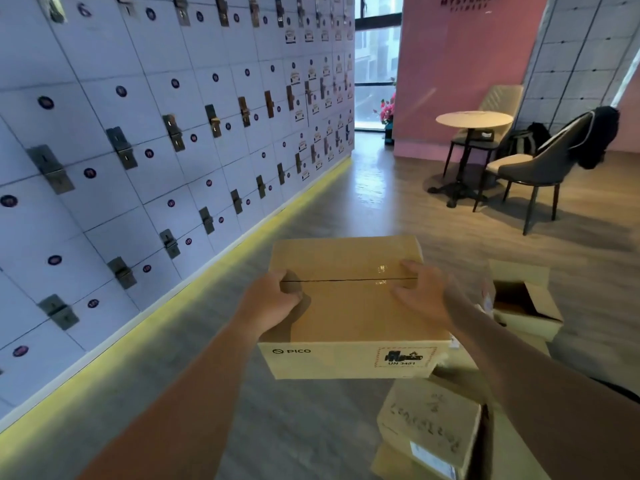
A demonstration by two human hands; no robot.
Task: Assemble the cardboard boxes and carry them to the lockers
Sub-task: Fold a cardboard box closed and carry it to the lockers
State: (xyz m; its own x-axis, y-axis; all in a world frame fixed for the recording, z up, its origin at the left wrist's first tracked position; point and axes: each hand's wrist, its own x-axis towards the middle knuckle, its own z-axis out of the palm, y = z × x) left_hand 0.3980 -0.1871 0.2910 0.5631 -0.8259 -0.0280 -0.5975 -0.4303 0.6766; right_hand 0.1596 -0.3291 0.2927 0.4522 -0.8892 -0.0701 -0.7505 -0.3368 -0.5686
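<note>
A closed brown cardboard box (349, 313) with a PICO mark on its near side is held in front of me above the floor. Its two top flaps meet in a seam across the middle. My left hand (273, 297) grips the box at its left edge, fingers curled over the seam's end. My right hand (420, 292) lies spread on the top at the right, fingers over the seam. The wall of white lockers (145, 143) runs along the left side.
An open cardboard box (523, 299) sits on the floor to the right, and a closed box with handwriting (429, 427) lies below the held one. A round table (472, 121) and chairs (540, 168) stand at the back right. A yellow strip (221, 268) lines the lockers' base.
</note>
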